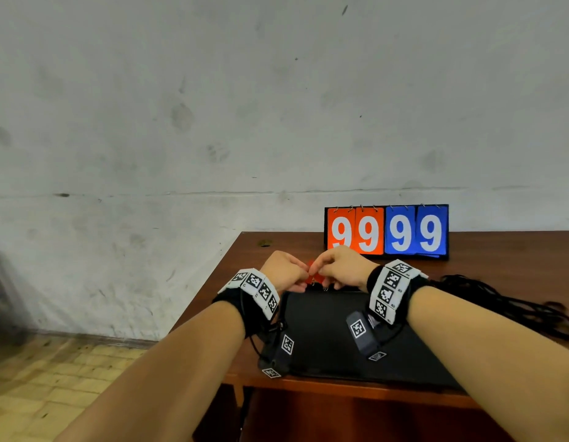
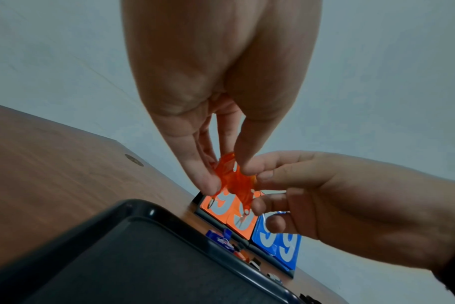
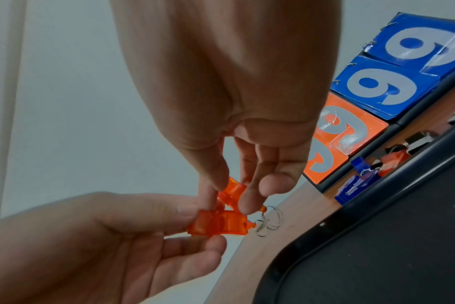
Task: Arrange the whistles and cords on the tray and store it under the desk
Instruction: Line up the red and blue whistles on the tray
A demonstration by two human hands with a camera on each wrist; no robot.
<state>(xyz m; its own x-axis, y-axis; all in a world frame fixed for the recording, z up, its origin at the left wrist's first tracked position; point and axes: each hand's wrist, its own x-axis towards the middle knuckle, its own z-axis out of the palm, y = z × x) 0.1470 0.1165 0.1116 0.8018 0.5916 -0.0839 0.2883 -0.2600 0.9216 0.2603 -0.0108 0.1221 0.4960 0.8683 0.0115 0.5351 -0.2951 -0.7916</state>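
Observation:
Two clear orange whistles with wire key rings [image 3: 269,221] are held above the far rim of the black tray [image 1: 324,333]. My left hand [image 1: 297,277] pinches the lower whistle [image 3: 221,225] between thumb and fingers. My right hand [image 3: 233,195] pinches the upper whistle [image 3: 234,189], which touches the first. In the left wrist view the left hand [image 2: 227,174] grips the orange plastic [image 2: 227,179], and the right hand [image 2: 325,195] meets it from the right. The tray [image 2: 143,257] holds nothing that I can see. A heap of black cords [image 1: 500,301] lies on the desk to the right.
More whistles, blue [image 3: 356,183] and orange [image 3: 394,160], lie on the brown desk [image 1: 244,256] between the tray's far rim and a flip scoreboard [image 1: 386,231] reading 99 99. The desk's left edge is close to my left arm; tiled floor lies below.

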